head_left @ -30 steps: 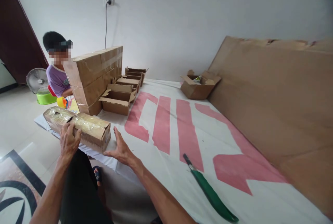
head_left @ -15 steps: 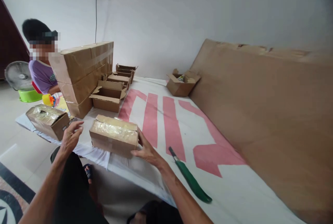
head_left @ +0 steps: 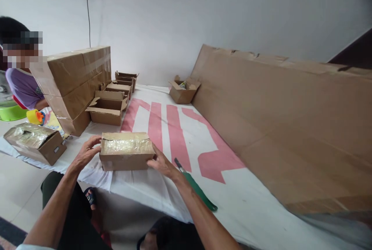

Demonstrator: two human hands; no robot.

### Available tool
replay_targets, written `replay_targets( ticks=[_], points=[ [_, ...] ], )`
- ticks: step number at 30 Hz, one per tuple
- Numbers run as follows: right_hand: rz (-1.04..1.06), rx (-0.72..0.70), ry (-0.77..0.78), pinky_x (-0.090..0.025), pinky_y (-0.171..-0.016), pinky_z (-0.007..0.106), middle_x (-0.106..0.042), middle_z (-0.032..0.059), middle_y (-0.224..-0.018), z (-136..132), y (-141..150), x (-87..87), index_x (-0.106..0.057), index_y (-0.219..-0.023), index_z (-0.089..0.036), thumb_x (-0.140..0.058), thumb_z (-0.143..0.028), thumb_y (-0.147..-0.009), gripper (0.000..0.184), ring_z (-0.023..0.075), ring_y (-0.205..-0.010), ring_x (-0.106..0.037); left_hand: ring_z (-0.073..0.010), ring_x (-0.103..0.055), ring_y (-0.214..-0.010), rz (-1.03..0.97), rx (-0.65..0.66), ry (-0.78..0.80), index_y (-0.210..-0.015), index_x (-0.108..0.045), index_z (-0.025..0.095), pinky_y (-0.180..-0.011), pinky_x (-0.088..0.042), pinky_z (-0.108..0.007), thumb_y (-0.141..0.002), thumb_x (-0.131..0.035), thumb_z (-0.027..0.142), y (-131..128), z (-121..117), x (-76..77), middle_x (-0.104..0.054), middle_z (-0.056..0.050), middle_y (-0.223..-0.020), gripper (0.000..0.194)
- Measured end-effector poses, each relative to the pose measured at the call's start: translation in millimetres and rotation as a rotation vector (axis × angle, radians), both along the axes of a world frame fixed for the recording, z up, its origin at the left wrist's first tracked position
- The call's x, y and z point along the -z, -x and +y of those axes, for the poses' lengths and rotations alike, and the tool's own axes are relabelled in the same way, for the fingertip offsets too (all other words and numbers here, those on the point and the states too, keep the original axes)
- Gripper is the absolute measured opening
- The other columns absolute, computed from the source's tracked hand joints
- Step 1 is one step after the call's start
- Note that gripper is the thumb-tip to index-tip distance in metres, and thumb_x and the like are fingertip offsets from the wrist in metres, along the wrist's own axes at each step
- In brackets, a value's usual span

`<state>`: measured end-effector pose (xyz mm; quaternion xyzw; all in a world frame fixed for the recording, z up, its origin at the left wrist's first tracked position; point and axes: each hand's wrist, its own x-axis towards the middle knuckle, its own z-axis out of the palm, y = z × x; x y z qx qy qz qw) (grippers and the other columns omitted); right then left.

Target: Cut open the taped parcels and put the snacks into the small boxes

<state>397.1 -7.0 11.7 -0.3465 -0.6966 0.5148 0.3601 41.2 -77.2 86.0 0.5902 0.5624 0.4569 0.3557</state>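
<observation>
A small cardboard box (head_left: 127,157) with shiny clear tape over its top sits near the front edge of the cloth-covered table. At its left end is my left hand (head_left: 88,151), fingers curled against the side. My right hand (head_left: 162,161) grips the opposite end, thumb on the front face and fingers partly hidden behind the corner. To the right of the box lies a green-handled knife (head_left: 197,188) with a short dark blade, close to my right forearm. Another taped box (head_left: 35,141) rests at the table's left end, beyond my left hand.
Several stacked boxes (head_left: 74,83) stand at the left rear, beside open boxes (head_left: 107,114). An open box (head_left: 183,93) sits at the back. A large cardboard sheet (head_left: 276,126) leans along the right. A person (head_left: 21,83) is behind the stack, near a yellow toy (head_left: 35,117).
My left hand has moved right from open air onto the box's left end. The box has turned slightly to face me squarely. The view has swung right.
</observation>
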Motion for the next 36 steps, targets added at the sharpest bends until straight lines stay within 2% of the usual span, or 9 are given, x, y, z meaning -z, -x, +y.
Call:
replay_targets(
  ticks=[5,8,11,19,22,24,27,31,36],
  points=[
    [-0.352,0.265,-0.279,-0.059,-0.112,0.048,-0.069,0.0143,-0.146,-12.0,-52.4,12.7,-0.069,-0.145,-0.024,-0.063,-0.033,-0.091,0.055,0.0318,-0.132,-0.069,-0.0427,-0.038,-0.17,-0.079,0.053,0.035,-0.12,-0.083,0.024,-0.133,-0.043,-0.053,-0.078,-0.087,0.042,-2.8,5.7,2.6,-0.054,-0.015,-0.177,0.046],
    [-0.747,0.477,-0.307,-0.06,-0.1,0.047,-0.072,0.0127,-0.119,-27.5,-101.7,21.9,-0.073,-0.118,-0.024,-0.06,-0.042,-0.096,0.031,0.033,-0.114,-0.071,-0.0414,-0.05,-0.162,-0.15,0.146,0.008,-0.12,-0.083,0.024,-0.136,-0.037,-0.051,-0.084,-0.085,0.042,-5.7,9.3,3.8,-0.065,-0.012,-0.166,0.039],
    [-0.983,0.486,-0.208,-0.059,-0.091,0.042,-0.072,0.0108,-0.111,-43.0,-135.3,29.5,-0.069,-0.105,-0.026,-0.062,-0.048,-0.095,0.026,0.0345,-0.114,-0.072,-0.0381,-0.062,-0.147,-0.17,0.184,-0.024,-0.119,-0.083,0.024,-0.128,-0.045,-0.046,-0.093,-0.083,0.046,-6.3,11.8,7.4,-0.071,-0.011,-0.157,0.034],
    [-0.843,0.581,-0.142,-0.056,-0.08,0.039,-0.075,0.0091,-0.096,-55.3,-138.1,39.5,-0.061,-0.09,-0.029,-0.054,-0.041,-0.092,0.014,0.032,-0.098,-0.077,-0.0344,-0.067,-0.135,-0.169,0.199,-0.005,-0.119,-0.083,0.022,-0.109,-0.059,-0.041,-0.088,-0.09,0.047,-7.2,8.0,7.6,-0.073,-0.013,-0.145,0.041],
    [-0.602,0.723,-0.029,-0.055,-0.068,0.04,-0.069,0.0069,-0.082,-45.8,-129.4,13.4,-0.061,-0.089,-0.028,-0.05,-0.054,-0.092,0.028,0.0302,-0.076,-0.072,-0.0346,-0.068,-0.134,-0.191,0.212,0.043,-0.128,-0.082,0.022,-0.101,-0.065,-0.04,-0.086,-0.09,0.044,-11.2,4.3,2.2,-0.071,-0.013,-0.15,0.049],
    [-0.406,0.699,0.083,-0.054,-0.06,0.039,-0.065,0.003,-0.074,-40.1,-117.7,-17.5,-0.064,-0.097,-0.026,-0.05,-0.067,-0.093,0.043,0.0264,-0.063,-0.065,-0.0342,-0.069,-0.132,-0.184,0.22,0.057,-0.13,-0.082,0.022,-0.099,-0.066,-0.04,-0.084,-0.091,0.043,-12.7,3.3,-0.1,-0.07,-0.013,-0.151,0.051],
    [-0.236,0.435,0.115,-0.057,-0.062,0.035,-0.071,0.0035,-0.089,-36.1,-87.0,-73.5,-0.069,-0.122,-0.024,-0.058,-0.075,-0.096,0.058,0.0215,-0.067,-0.066,-0.0346,-0.068,-0.134,-0.163,0.23,0.061,-0.132,-0.081,0.023,-0.1,-0.065,-0.04,-0.084,-0.088,0.04,-12.1,4.7,-0.4,-0.07,-0.012,-0.153,0.051],
    [-0.367,0.021,-0.007,-0.056,-0.068,0.032,-0.075,0.0034,-0.097,-33.6,-34.5,-137.8,-0.072,-0.123,-0.024,-0.063,-0.057,-0.102,0.04,0.0193,-0.075,-0.066,-0.0356,-0.066,-0.138,-0.07,0.215,0.002,-0.128,-0.083,0.024,-0.111,-0.058,-0.042,-0.087,-0.085,0.039,-9.5,8.4,2.8,-0.075,-0.01,-0.149,0.043],
    [-0.441,-0.231,-0.232,-0.059,-0.1,0.04,-0.082,0.0065,-0.128,-19.0,9.0,-177.3,-0.078,-0.129,-0.025,-0.058,-0.035,-0.105,0.033,0.026,-0.113,-0.075,-0.0368,-0.065,-0.143,-0.003,0.181,-0.03,-0.13,-0.084,0.024,-0.123,-0.05,-0.045,-0.092,-0.08,0.043,-7.8,9.0,7.4,-0.077,-0.01,-0.148,0.043]
  ],
)
